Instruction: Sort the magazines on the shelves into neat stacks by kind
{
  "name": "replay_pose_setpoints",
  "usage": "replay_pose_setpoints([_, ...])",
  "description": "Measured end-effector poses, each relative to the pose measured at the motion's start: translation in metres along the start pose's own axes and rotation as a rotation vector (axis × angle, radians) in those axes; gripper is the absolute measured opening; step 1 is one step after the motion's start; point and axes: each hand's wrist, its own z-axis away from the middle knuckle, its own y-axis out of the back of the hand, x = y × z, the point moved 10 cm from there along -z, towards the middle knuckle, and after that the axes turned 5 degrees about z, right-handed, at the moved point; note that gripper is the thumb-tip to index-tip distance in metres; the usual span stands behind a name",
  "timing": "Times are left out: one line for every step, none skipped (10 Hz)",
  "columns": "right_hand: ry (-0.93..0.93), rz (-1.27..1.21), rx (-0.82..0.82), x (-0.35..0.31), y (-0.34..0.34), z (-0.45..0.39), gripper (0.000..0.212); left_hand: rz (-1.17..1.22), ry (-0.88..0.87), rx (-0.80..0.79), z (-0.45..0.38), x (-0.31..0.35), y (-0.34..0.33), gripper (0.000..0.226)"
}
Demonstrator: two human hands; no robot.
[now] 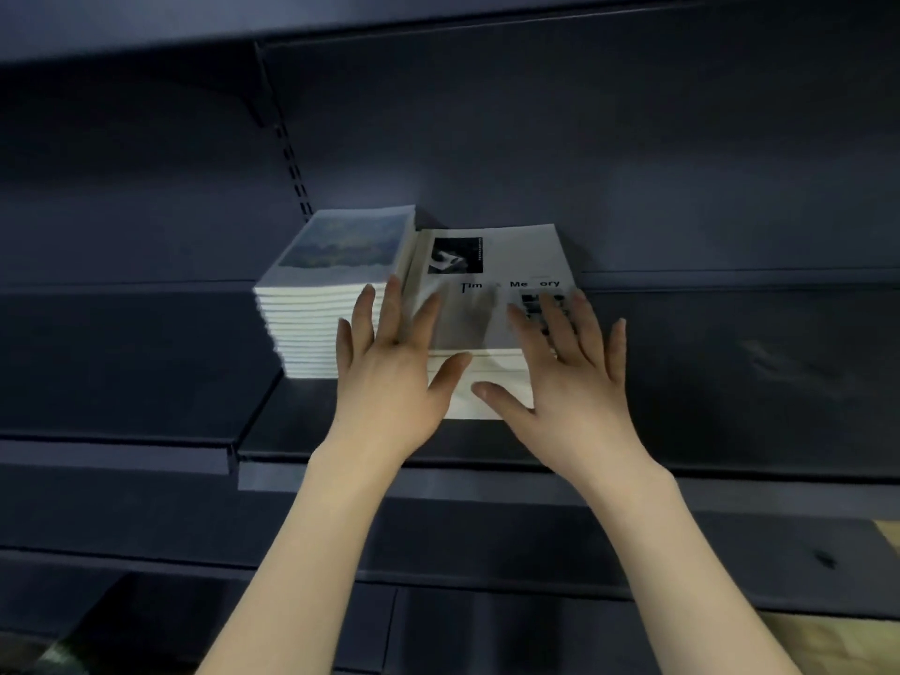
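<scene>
Left hand: the left hand (pixel 389 372) is spread flat, fingers straight, lying on the left edge of the right stack (pixel 492 304); its thumb touches the stack's near page edges.
Right hand: the right hand (pixel 570 367) is likewise spread flat, fingers resting on the top cover, thumb against the near page edges. Neither hand grips anything.
Right stack: white cover with a small dark photo and black lettering; long axis runs from the person toward the back panel (pixel 633 153).
Left stack: the taller left stack (pixel 336 285), cover showing a muted landscape picture, stands just beside it, touching or nearly so, lying the same way.
Surface: both rest on a dark blue metal shelf (pixel 682 382).
Surroundings: another shelf overhead (pixel 438 17), more below; dim light.
</scene>
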Motion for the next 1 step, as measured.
replay_pose_setpoints([0.017, 0.012, -0.006, -0.0077, 0.0033, -0.0112, 0.078, -0.023, -0.025, 0.012, -0.0040, -0.0048, 0.0061, 0.066])
